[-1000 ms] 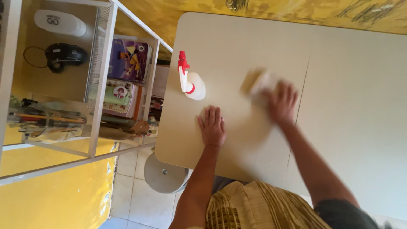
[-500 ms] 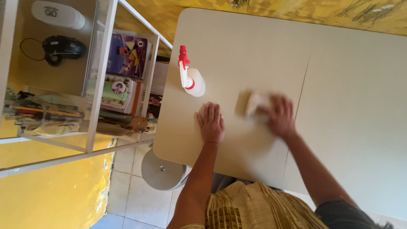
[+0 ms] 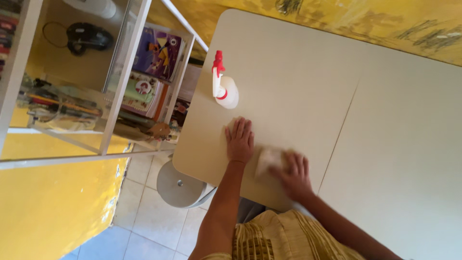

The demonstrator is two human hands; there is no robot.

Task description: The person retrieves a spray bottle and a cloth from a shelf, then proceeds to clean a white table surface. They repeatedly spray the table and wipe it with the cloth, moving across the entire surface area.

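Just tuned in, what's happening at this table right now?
A person stands at a cream table. Their left hand lies flat on the top, near the corner. Their right hand presses a pale cloth onto the surface close to the near edge; both are blurred. A white spray bottle with a red trigger stands just beyond the left hand, untouched.

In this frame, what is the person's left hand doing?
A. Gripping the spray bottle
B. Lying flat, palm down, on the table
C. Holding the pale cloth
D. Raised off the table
B: the left hand lies flat, fingers spread, on the table, just short of the spray bottle, while the right hand presses the pale cloth.
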